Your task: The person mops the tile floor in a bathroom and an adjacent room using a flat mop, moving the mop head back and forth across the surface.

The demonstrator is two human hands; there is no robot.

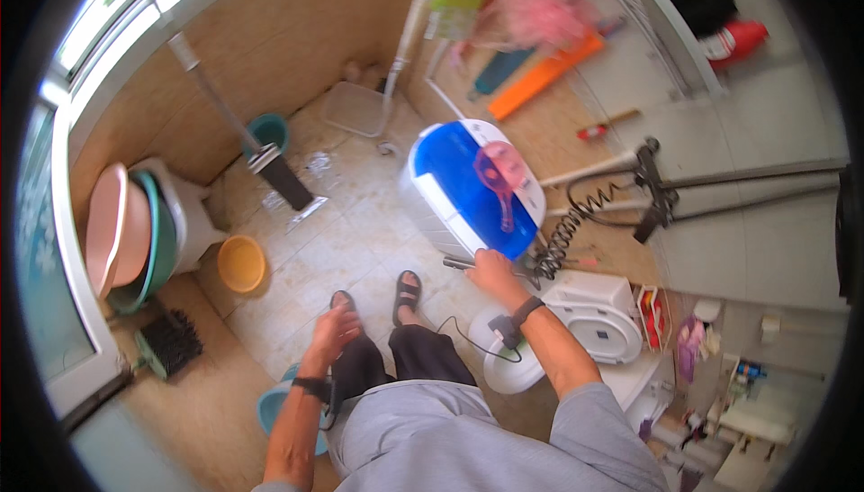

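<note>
My right hand [492,273] is closed around a short, dark metallic sprayer [458,262], its tip pointing left. A black coiled hose [562,242] runs up to the wall close behind that hand. Just beyond the hand stands a small white washing machine with a blue top [438,159]. On the blue top lies a pink translucent dipper [500,168]. My left hand [337,330] hangs in front of my left leg, its fingers somewhat apart and nothing visible in them.
A flat mop [286,181] leans by a teal bucket [269,135] at the far wall. Left are an orange basin [242,264], stacked basins [117,231] and a dark brush [171,345]. A toilet [601,332] is to the right. The tiled floor looks wet.
</note>
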